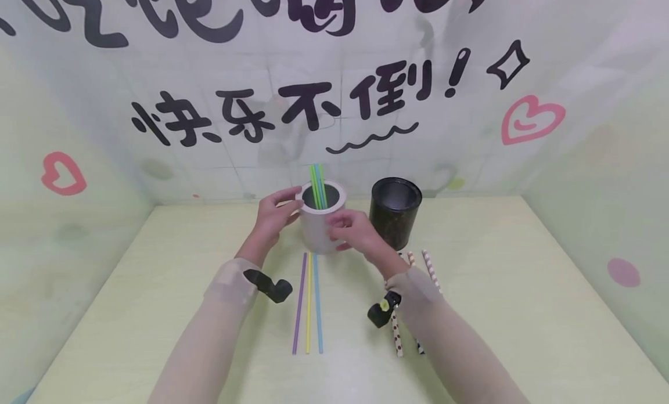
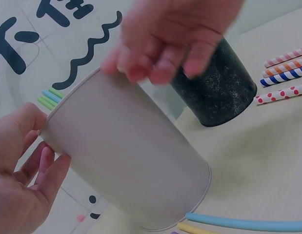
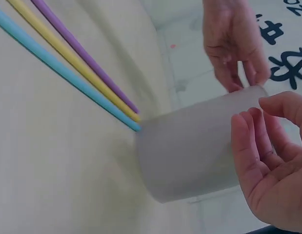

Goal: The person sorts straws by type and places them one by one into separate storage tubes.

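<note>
A light grey-white cylindrical cup [image 1: 320,233] stands upright at the back of the table, with several green and light blue straws [image 1: 317,186] leaning inside it. My left hand [image 1: 274,216] is at the cup's left side, relaxed fingertips touching it near the rim. On the other side, my right hand [image 1: 355,233] hovers close in front of the cup wall, its fingers loosely bent with nothing between them. In front of the cup lie a purple straw [image 1: 299,305], a yellow straw [image 1: 309,311] and a light blue straw [image 1: 318,311], side by side.
A black cylindrical cup [image 1: 395,218] stands right of the white one. Several patterned straws [image 2: 287,70], striped and dotted, lie before it, partly hidden under the right forearm in the head view. A printed backdrop [image 1: 292,160] rises behind the table.
</note>
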Demonstrator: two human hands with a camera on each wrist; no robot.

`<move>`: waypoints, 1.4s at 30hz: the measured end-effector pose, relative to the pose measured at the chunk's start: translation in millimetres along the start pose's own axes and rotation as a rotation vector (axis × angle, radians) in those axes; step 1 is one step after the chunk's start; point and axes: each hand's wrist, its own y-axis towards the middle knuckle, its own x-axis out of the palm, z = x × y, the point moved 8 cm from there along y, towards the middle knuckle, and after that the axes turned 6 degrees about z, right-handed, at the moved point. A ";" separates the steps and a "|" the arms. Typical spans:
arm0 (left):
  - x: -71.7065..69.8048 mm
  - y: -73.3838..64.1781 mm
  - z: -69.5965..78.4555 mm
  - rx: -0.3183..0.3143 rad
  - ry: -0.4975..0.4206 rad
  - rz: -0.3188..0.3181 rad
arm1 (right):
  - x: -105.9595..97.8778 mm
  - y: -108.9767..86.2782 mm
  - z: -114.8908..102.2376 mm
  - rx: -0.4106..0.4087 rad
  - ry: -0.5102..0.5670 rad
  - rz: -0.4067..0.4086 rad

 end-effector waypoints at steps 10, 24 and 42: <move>-0.1 -0.3 -0.7 0.002 -0.004 0.007 | 13.0 -1.4 59.7 0.111 0.125 0.145; 5.0 3.5 2.6 0.015 -0.014 0.006 | 34.4 -5.9 87.2 0.074 -0.038 0.259; -0.9 0.8 0.1 -0.008 0.000 0.015 | 43.3 -10.5 83.8 0.092 -0.318 0.299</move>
